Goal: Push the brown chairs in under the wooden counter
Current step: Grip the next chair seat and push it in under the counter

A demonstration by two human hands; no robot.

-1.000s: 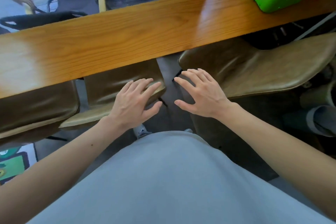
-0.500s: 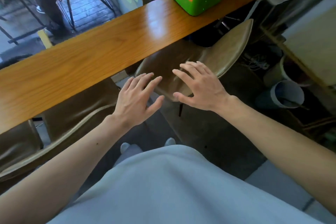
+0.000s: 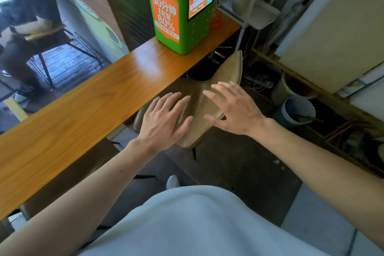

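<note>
A brown leather chair (image 3: 226,72) stands at the right end of the long wooden counter (image 3: 87,102), its seat partly under the counter's edge and its backrest sticking out toward me. My left hand (image 3: 164,119) hovers flat over the chair's near edge, fingers spread. My right hand (image 3: 232,108) is beside it, fingers apart, over the backrest; whether either hand touches the leather I cannot tell. Another dark brown chair (image 3: 68,174) sits under the counter at the lower left.
A green and orange charging kiosk (image 3: 180,12) stands on the counter's far end. A grey bucket (image 3: 299,110) and a white shelf rack (image 3: 253,12) stand at the right. Beyond the counter a person sits on a chair (image 3: 41,33) outside.
My view has swung right along the counter, from the middle chairs to the end chair. Both hands moved with it and stay open over the end chair.
</note>
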